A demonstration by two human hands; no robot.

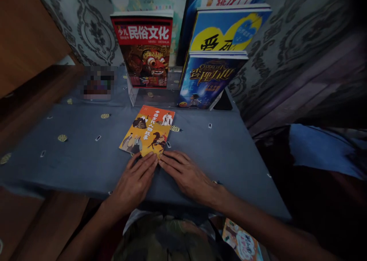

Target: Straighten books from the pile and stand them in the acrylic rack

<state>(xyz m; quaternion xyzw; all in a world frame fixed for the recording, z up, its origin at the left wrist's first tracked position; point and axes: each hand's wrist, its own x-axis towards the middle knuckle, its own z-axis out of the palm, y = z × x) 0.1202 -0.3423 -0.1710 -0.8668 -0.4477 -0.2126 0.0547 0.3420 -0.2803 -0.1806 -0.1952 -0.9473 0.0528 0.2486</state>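
A thin orange-and-yellow book (147,131) with Chinese lettering and drawn figures on its cover is face up over the blue tablecloth, turned at a slant. Palm down, my left hand (137,180) has its fingers closed over the book's lower edge. Close beside it, my right hand (186,175) has its fingertips at the book's lower right corner. The fingertips of both hands nearly meet there. Neither hand shows its underside, and the book's bottom edge is partly covered.
Behind the book, a clear stand (137,97) bears a red book (146,58); a dark blue book (208,83) and a bright blue one (229,28) stand to its right. A black flat object (223,102) lies beside them. Below the table's front edge is another book (242,242).
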